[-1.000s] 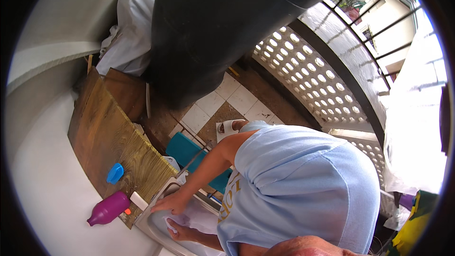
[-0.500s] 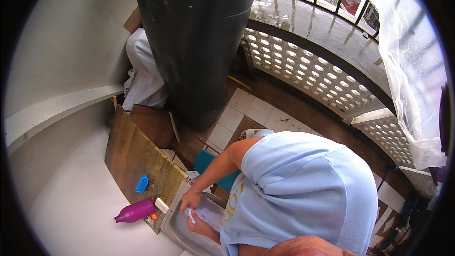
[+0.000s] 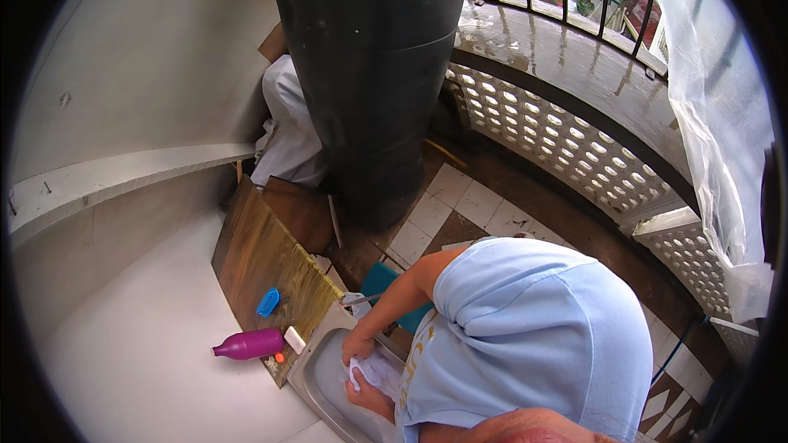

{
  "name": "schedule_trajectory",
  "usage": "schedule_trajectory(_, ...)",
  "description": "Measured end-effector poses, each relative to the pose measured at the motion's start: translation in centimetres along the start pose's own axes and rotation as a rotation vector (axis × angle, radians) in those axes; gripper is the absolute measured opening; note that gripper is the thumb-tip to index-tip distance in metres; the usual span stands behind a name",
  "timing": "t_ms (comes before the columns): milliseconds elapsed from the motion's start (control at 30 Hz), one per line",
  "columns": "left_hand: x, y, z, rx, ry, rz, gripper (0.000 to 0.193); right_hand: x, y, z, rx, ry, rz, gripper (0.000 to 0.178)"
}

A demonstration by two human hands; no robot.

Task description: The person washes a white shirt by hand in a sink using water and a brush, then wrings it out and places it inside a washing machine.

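Both of my hands are down inside a grey metal sink (image 3: pixel 300 375) with cloudy water in it. My right hand (image 3: pixel 357 348), on the arm reaching in from above in the picture, is closed on a wet white cloth (image 3: pixel 381 372). Lower in the picture, my left hand (image 3: pixel 369 396) grips the same cloth close to the right hand. The fingers are partly hidden by the cloth and by each other. Part of the cloth trails in the basin toward my light blue shirt (image 3: pixel 525 328).
Left of the sink, a purple bottle (image 3: pixel 250 344) lies near a white block (image 3: pixel 295 340), an orange cap (image 3: pixel 280 358) and a blue plastic piece (image 3: pixel 268 302) by a wood-patterned board (image 3: pixel 261 250). Beyond stand a tall black tank (image 3: pixel 369 74) and a perforated balustrade (image 3: pixel 558 131).
The surroundings have shifted rightward and slightly down in the picture. More of the white cloth shows between my hands, which remain on it in the sink.
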State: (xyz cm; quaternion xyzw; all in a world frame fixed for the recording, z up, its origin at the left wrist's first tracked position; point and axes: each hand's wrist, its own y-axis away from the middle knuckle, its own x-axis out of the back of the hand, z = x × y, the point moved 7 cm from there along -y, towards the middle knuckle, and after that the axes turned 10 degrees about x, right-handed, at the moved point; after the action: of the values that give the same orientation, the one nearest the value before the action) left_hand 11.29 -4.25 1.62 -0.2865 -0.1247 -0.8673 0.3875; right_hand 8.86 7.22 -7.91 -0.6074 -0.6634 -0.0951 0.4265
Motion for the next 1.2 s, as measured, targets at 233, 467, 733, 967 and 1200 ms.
schedule_trajectory(233,-1.4,2.2,-5.9,0.174,-0.014,0.166,0.042,3.5,5.9,-4.1,-0.201,-0.004,0.400,0.060)
schedule_trajectory(467,-2.4,6.5,-6.2,0.286,0.039,0.307,0.053,4.0,29.7,-8.1,-0.622,0.163,0.802,0.057)
schedule_trajectory(733,-3.1,2.8,-12.7,0.177,0.105,0.362,0.062,-18.4,71.9,-21.8,-1.959,-0.058,0.368,0.030)
schedule_trajectory(967,0.1,0.8,-16.3,0.292,-0.278,0.463,0.070,-31.2,77.5,-35.3,-2.297,-0.349,0.485,0.025)
schedule_trajectory(1200,-5.1,-0.4,-15.5,0.296,-0.462,0.466,0.069,-30.1,73.0,-27.6,-1.838,-0.006,0.203,0.019)
